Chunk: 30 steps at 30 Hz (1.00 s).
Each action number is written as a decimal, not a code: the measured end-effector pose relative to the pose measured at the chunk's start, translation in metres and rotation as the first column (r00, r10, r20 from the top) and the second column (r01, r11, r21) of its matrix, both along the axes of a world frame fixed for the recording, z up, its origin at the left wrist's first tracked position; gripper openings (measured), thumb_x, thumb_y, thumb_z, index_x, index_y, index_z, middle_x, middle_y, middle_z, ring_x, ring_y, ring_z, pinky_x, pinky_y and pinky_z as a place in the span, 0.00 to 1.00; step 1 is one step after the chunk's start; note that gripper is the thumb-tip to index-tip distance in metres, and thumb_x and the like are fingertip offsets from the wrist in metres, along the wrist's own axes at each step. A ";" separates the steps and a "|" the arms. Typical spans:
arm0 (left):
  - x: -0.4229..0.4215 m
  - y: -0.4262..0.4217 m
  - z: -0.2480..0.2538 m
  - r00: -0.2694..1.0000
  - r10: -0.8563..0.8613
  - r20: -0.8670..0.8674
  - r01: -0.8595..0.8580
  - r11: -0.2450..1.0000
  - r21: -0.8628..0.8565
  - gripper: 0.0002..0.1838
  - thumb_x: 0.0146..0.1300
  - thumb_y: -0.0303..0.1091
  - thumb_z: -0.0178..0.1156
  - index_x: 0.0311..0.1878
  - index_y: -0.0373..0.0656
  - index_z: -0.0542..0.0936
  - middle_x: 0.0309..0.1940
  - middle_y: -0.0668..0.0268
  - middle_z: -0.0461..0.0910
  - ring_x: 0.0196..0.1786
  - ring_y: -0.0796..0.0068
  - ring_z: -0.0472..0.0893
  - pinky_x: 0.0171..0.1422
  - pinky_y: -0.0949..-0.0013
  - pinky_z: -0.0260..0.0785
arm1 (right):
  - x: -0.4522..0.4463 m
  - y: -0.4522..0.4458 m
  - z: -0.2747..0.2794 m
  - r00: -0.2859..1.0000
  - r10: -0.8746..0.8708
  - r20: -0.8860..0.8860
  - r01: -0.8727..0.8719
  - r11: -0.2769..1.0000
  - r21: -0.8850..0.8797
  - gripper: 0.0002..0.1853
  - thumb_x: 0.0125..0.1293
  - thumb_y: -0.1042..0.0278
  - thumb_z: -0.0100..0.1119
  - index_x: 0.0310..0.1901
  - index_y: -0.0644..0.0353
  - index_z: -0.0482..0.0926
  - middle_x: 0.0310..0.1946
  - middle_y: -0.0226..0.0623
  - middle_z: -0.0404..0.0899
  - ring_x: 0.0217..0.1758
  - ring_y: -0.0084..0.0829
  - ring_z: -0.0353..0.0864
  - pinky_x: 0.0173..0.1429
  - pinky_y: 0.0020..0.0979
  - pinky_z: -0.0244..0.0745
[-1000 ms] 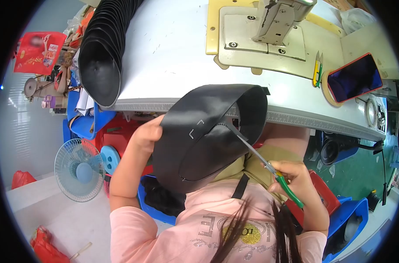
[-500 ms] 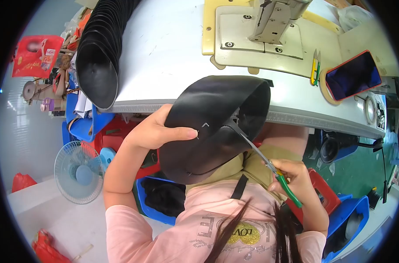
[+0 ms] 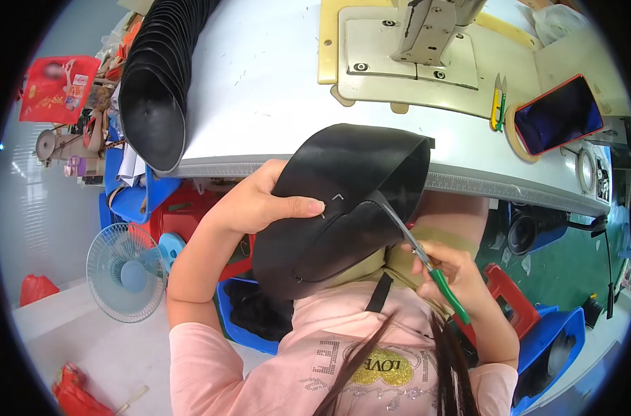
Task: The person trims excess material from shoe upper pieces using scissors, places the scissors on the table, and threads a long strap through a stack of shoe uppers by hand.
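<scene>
My left hand (image 3: 277, 204) grips the left side of a curved black leather-like piece (image 3: 350, 163), thumb flat on its outer face and fingers hidden behind it. The piece is looped round on itself and hangs over my lap at the table's front edge. Near my thumb are small pale marks, and a curved line or slit runs across the lower face. My right hand (image 3: 444, 267) is closed round green-handled thread snips (image 3: 448, 295). Their metal blades point up and left against the black piece by the upper end of that line; the tips are partly hidden.
A long nested stack of similar black pieces (image 3: 152, 104) lies on the white table (image 3: 253, 83). A sewing machine (image 3: 426, 41), other yellow-and-green snips (image 3: 498, 104) and a phone (image 3: 559, 116) on a tape roll are behind. A fan (image 3: 128, 274) and blue bins (image 3: 558, 353) stand around.
The black piece has shifted and turned slightly, and its curved line shows more fully. My right hand and the snips have moved a little up and left. My left hand keeps its hold.
</scene>
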State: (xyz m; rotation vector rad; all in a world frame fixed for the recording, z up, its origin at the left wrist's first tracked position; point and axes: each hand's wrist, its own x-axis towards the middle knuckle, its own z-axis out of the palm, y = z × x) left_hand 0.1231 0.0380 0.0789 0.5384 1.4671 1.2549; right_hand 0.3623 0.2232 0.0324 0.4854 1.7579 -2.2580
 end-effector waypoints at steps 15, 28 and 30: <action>-0.004 -0.004 0.000 0.996 0.013 -0.090 -0.009 0.998 0.055 0.16 0.52 0.22 0.61 0.46 0.34 0.76 0.39 0.67 0.79 0.41 0.81 0.74 0.48 0.75 0.67 | 0.005 0.000 0.004 0.998 0.011 0.066 -0.001 0.990 -0.139 0.26 0.50 0.74 0.67 0.53 0.67 0.72 0.33 0.26 0.70 0.34 0.15 0.67 0.40 0.17 0.64; -0.004 -0.003 0.004 0.983 0.015 -0.182 -0.010 1.000 0.027 0.16 0.52 0.24 0.62 0.46 0.34 0.76 0.37 0.67 0.79 0.39 0.81 0.75 0.48 0.74 0.68 | 0.007 -0.002 0.006 0.995 -0.017 0.101 0.015 1.000 0.026 0.26 0.48 0.75 0.69 0.51 0.67 0.74 0.30 0.23 0.69 0.30 0.12 0.63 0.34 0.15 0.62; -0.006 -0.002 0.006 0.981 -0.013 -0.196 0.016 1.000 0.013 0.16 0.52 0.24 0.62 0.46 0.34 0.76 0.37 0.67 0.79 0.39 0.81 0.75 0.48 0.74 0.68 | 0.008 -0.003 0.006 0.995 -0.032 0.098 0.028 0.999 0.042 0.26 0.48 0.69 0.70 0.50 0.67 0.75 0.26 0.22 0.67 0.28 0.12 0.63 0.31 0.16 0.60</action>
